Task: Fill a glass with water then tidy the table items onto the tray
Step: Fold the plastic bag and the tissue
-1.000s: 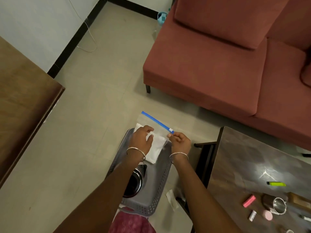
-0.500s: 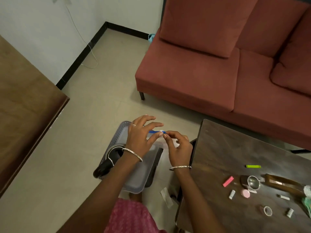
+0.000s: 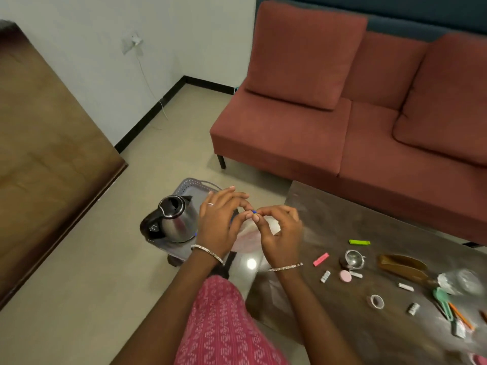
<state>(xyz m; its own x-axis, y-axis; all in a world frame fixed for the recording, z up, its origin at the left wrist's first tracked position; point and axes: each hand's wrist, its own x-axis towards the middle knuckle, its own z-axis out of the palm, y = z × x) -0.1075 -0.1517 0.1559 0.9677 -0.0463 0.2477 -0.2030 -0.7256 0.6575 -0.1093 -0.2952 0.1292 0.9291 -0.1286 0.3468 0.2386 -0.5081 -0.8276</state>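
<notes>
both hands meet fingertip to fingertip on the blue zip strip (image 3: 254,212) of a clear zip bag (image 3: 251,234). the left hand (image 3: 216,222) and right hand (image 3: 279,233) each pinch it between thumb and forefinger, probably pressing the seal closed before stowing it. the bag hangs just under the fingers, between the grey tray (image 3: 189,187), where the kettle (image 3: 176,219) stands, and the coffee table (image 3: 342,219) at its left edge. small items (image 3: 345,275) lie loose further right.

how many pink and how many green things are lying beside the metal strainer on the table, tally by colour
pink: 2 (pink stick, pink disc)
green: 1 (green stick)
total: 3
</notes>
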